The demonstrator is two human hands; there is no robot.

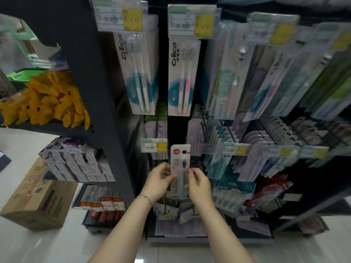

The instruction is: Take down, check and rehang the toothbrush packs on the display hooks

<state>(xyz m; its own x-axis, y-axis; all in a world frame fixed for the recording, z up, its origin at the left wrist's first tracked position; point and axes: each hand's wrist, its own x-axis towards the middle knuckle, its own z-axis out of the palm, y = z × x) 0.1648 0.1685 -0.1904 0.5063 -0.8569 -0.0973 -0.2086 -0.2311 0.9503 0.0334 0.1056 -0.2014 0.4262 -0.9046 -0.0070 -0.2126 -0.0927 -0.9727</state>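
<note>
A pack (180, 160) was held upright just right of a lower price tag (154, 147), its side edges pinched by curled fingers of the left hand (159, 180) and right hand (199, 183). It was judged light, thin and bendy, best gripped by the card edges.

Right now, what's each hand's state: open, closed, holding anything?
Left hand: closed, pinching the left edge of the white toothbrush pack.
Right hand: closed, pinching the same pack's right edge.

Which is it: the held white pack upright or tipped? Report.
Upright: the left hand and right hand pinch the sides of the white pack, its hang hole on top.
</note>
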